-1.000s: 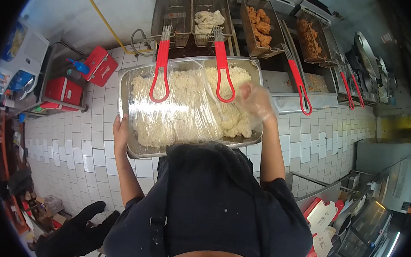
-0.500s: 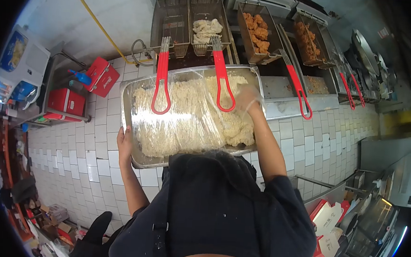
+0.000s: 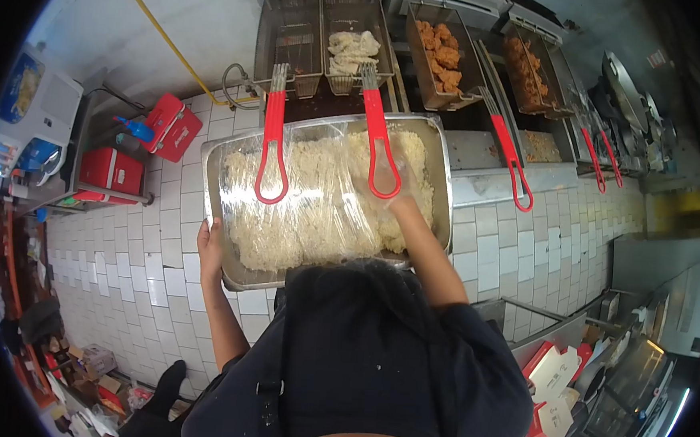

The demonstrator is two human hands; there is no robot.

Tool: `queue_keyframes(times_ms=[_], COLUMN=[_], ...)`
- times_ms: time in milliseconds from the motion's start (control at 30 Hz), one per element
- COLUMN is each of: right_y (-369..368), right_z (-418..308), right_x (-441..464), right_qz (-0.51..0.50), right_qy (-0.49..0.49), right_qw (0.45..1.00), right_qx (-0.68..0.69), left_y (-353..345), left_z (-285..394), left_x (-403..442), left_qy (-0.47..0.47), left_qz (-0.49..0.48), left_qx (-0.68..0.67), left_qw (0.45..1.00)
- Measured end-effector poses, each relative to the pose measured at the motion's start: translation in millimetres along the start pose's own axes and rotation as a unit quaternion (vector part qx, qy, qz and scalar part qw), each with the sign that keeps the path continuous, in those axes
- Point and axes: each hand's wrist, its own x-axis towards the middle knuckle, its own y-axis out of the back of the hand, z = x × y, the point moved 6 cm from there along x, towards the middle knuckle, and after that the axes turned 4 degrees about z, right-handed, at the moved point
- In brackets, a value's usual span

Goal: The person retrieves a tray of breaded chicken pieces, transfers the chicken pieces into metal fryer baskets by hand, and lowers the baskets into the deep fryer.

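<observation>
A large metal tray (image 3: pixel 445 212) holds a pale, crumbly flour-like coating. Clear plastic wrap (image 3: pixel 286 207) covers its left and middle parts, while the right part lies uncovered. My left hand (image 3: pixel 210 246) grips the tray's left rim. Over the right part, my right hand (image 3: pixel 404 191) is in the coating near the edge of the wrap. Motion blur and a red basket handle (image 3: pixel 382 172) partly hide it, so its fingers cannot be made out. Another red handle (image 3: pixel 272 154) reaches over the wrapped part.
Beyond the tray, a fryer basket (image 3: pixel 354 26) holds pale coated pieces; an adjacent basket (image 3: pixel 289 38) stands to its left. Fried chicken (image 3: pixel 444 56) fills baskets further right. Red coolers (image 3: pixel 112 173) stand at left, and red-and-white boxes (image 3: pixel 553 371) lie at lower right.
My right hand has moved left and slightly down, from the tray's right side to near the edge of the wrap. My left hand stays on the rim.
</observation>
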Motion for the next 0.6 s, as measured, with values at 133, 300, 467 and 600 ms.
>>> queue_keyframes(times_ms=[133, 300, 467, 600], right_y=[-25, -65, 34, 91], right_z=[54, 64, 24, 12], right_x=[-20, -29, -27, -58], right_qz=[-0.074, -0.142, -0.235, -0.245], right_qy=[-0.242, -0.227, -0.049, -0.027], right_qw=[0.931, 0.909, 0.889, 0.962], right_qx=[0.262, 0.319, 0.391, 0.120], left_y=[5, -4, -1, 3], left_z=[-2, 8, 6, -1], left_x=[-1, -7, -4, -2], left_qy=[-0.007, 0.014, -0.006, 0.000], left_qz=[0.013, 0.003, 0.013, 0.012], left_qx=[0.035, 0.062, 0.049, 0.061], left_qw=[0.999, 0.998, 0.999, 0.998])
